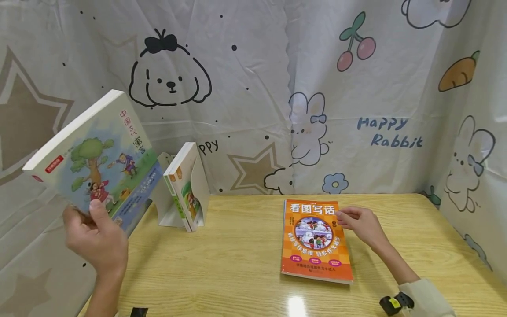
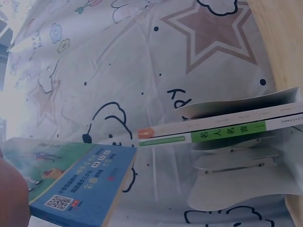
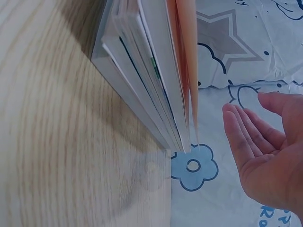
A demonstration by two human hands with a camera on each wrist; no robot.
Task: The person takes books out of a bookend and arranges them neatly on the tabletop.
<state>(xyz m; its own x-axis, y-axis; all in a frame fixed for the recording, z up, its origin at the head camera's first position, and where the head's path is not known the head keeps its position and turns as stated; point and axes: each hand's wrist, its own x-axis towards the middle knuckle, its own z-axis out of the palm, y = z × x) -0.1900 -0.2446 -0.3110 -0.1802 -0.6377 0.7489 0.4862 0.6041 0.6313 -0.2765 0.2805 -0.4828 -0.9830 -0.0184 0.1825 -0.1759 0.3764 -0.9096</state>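
My left hand [image 1: 101, 242] grips a picture book [image 1: 93, 152] by its lower edge, thumb on the cover, holding it up and tilted at the left. A tree and two figures are drawn on that cover; its blue lower part [image 2: 90, 189] shows in the left wrist view. Over at the right, an orange book [image 1: 317, 259] lies face up on top of a stack of several books [image 1: 317, 280]. Beside the stack's upper right edge is my right hand [image 1: 362, 224]. In the right wrist view its fingers [image 3: 236, 135] are extended, apart from the stacked books [image 3: 142, 75].
A white metal bookend [image 1: 166, 209] stands at the back left of the wooden table [image 1: 237, 246], with a few upright books [image 1: 178, 189] in it. Its dividers [image 2: 232, 184] show in the left wrist view. A printed curtain [image 1: 245, 88] hangs behind and along the sides.
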